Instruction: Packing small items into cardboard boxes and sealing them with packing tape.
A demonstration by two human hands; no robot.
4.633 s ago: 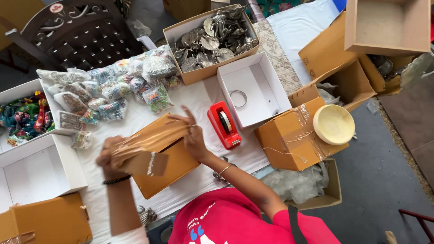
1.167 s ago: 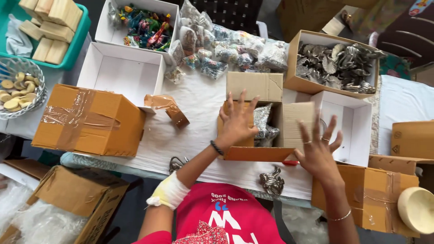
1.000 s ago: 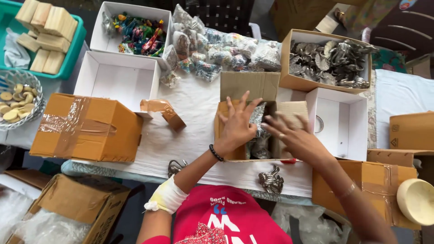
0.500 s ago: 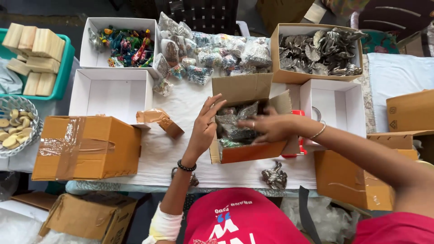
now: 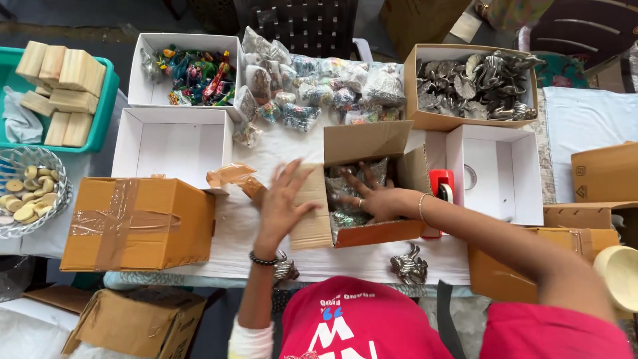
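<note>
An open cardboard box [image 5: 379, 234] stands in the middle of the white table, with its flaps up. Clear plastic bags of small items [image 5: 345, 219] lie inside it. My left hand [image 5: 282, 206], with a black bead bracelet on the wrist, is spread flat against the box's left flap [image 5: 311, 226] and is blurred. My right hand [image 5: 373, 197], wearing a ring and a thin bangle, reaches into the box. Its fingers are spread and rest on the bags. Neither hand grips anything.
A red tape dispenser [image 5: 440, 186] lies right of the box beside an empty white box [image 5: 495, 174]. Behind are bagged trinkets [image 5: 312, 86], a box of metal figures [image 5: 475, 83] and a box of coloured toys [image 5: 193, 70]. A taped carton [image 5: 136, 223] stands left. A metal figure [image 5: 409, 264] lies at the near edge.
My right hand has gone from the box's right flap down into the box onto the bags. My left hand has shifted outward onto the left flap. The view has shifted.
</note>
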